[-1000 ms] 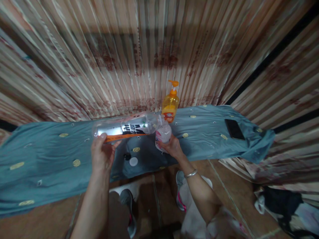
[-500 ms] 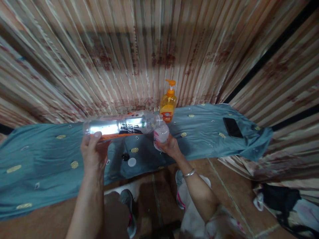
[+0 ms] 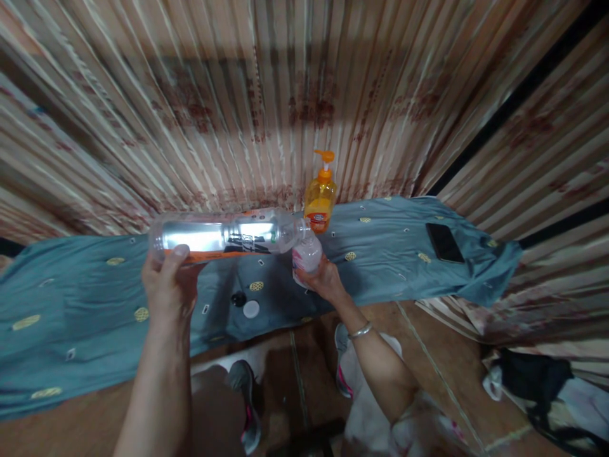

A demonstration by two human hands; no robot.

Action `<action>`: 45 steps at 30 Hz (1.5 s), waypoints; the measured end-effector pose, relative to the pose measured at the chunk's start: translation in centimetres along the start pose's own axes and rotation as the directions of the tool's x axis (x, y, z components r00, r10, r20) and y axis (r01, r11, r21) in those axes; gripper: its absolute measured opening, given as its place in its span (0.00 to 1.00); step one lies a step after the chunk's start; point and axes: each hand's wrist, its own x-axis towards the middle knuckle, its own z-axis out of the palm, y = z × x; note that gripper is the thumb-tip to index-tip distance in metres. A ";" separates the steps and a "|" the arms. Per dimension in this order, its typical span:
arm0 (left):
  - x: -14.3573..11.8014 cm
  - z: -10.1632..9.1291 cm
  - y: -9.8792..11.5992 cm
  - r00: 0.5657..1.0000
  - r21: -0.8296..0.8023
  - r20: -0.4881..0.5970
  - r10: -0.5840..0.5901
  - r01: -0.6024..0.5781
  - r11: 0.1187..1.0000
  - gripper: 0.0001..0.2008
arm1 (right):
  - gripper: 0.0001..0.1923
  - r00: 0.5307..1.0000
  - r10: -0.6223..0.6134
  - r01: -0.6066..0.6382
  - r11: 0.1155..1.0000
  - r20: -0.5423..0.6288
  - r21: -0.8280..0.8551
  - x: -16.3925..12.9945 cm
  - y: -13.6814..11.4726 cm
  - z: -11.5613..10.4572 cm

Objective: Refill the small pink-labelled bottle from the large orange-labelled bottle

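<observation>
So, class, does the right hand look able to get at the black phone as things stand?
Probably not immediately: the right hand is wrapped around the small bottle. Otherwise, nothing visible seems to block the way across the cloth to the black phone.

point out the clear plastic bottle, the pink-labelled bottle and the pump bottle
Clear plastic bottle [image 3: 222,237]: head view, middle of its body
Pink-labelled bottle [image 3: 307,252]: head view, upper body above the fingers
Pump bottle [image 3: 319,206]: head view, middle of its body
</observation>
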 end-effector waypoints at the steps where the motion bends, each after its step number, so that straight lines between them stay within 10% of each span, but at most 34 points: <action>1: 0.0 0.0 0.0 1.000 -0.008 0.007 0.000 0.000 1.000 0.32 | 0.31 1.000 0.001 -0.001 1.000 -0.001 -0.002 0.0 0.0 0.0; 33: 2.1 -0.7 -0.4 0.996 0.117 0.055 0.064 -0.070 0.991 0.20 | 0.33 1.000 0.017 -0.017 0.998 0.009 -0.065 -0.1 -0.1 -0.2; 45: 2.1 0.1 -0.1 0.986 0.094 0.071 0.148 -0.154 0.983 0.31 | 0.32 1.000 0.003 -0.003 0.999 -0.006 -0.045 -0.1 0.3 -0.1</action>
